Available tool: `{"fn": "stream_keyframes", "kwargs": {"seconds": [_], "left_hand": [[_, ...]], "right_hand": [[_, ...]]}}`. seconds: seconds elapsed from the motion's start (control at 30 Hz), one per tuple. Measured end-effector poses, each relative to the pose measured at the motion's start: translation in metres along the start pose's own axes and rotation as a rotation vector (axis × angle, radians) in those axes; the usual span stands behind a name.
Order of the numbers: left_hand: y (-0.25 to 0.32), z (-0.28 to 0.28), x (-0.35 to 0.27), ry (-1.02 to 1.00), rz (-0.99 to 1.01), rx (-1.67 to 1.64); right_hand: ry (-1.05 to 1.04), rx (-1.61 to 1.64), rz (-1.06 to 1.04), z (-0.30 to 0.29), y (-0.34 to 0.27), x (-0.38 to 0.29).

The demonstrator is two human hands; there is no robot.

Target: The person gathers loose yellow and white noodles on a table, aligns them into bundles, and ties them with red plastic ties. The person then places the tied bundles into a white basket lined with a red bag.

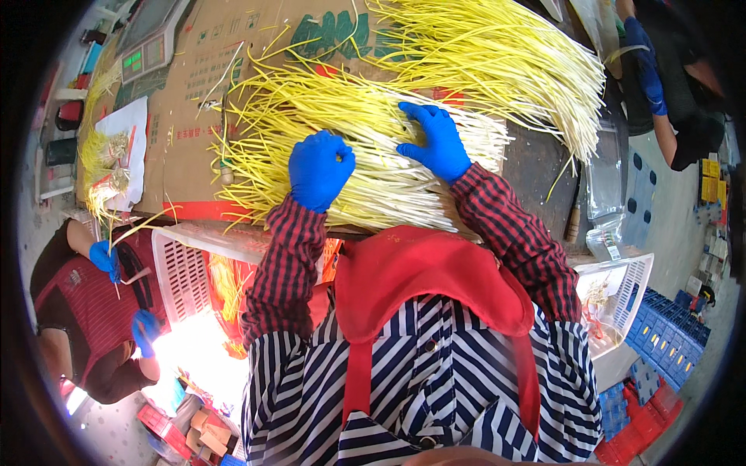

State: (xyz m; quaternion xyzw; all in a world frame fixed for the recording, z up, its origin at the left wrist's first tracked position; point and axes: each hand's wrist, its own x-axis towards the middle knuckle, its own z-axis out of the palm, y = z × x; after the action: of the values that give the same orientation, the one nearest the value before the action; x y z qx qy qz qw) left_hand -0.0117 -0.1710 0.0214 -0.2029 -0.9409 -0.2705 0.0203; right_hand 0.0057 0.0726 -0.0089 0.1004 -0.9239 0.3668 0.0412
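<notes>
A loose layer of yellow chives [373, 169] lies before me, yellow leaves to the left and white stems to the right. My left hand [322, 170], in a blue glove, is curled into a fist above the leafy part. A speck of yellow shows at its thumb, but no held stalk can be made out. My right hand [434, 140], also gloved in blue, rests on the white stems with thumb and fingers spread. Behind this layer lies a thicker heap of yellow chives [495, 58].
Flattened cardboard [180, 116] covers the table. A digital scale [145, 55] stands back left; a wooden-handled tool [573, 224] lies right. White crates [186, 279] flank me below the edge. One co-worker's gloved hand [105, 259] holds stalks at left; another's gloved arm [647, 70] is far right.
</notes>
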Motion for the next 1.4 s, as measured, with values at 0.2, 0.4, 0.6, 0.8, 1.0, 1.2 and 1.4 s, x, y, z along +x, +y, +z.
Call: {"fn": "stream_keyframes", "kwargs": {"seconds": [0.2, 0.4, 0.6, 0.8, 1.0, 1.2, 1.4], "left_hand": [[0.007, -0.023, -0.009, -0.009, -0.061, 0.021], [0.004, -0.039, -0.012, 0.036, -0.120, -0.001], [-0.005, -0.071, -0.012, 0.133, -0.199, -0.202], [-0.001, -0.090, -0.014, 0.220, -0.323, -0.752], [0.023, -0.076, -0.008, -0.029, -0.298, -1.107], [0.079, -0.054, 0.007, -0.274, -0.273, -1.059], [0.093, -0.046, 0.020, -0.400, -0.081, -1.140]], "right_hand": [[0.068, 0.180, 0.017, -0.003, 0.001, -0.001], [0.136, -0.042, -0.158, 0.006, 0.002, 0.000], [0.150, 0.098, 0.007, 0.015, 0.008, 0.003], [0.247, 0.432, 0.162, -0.001, -0.008, 0.008], [-0.013, 0.994, -0.062, -0.045, -0.059, 0.001], [-0.060, 0.595, -0.036, -0.072, -0.103, -0.018], [0.466, 0.758, 0.486, -0.215, -0.067, -0.153]]}}
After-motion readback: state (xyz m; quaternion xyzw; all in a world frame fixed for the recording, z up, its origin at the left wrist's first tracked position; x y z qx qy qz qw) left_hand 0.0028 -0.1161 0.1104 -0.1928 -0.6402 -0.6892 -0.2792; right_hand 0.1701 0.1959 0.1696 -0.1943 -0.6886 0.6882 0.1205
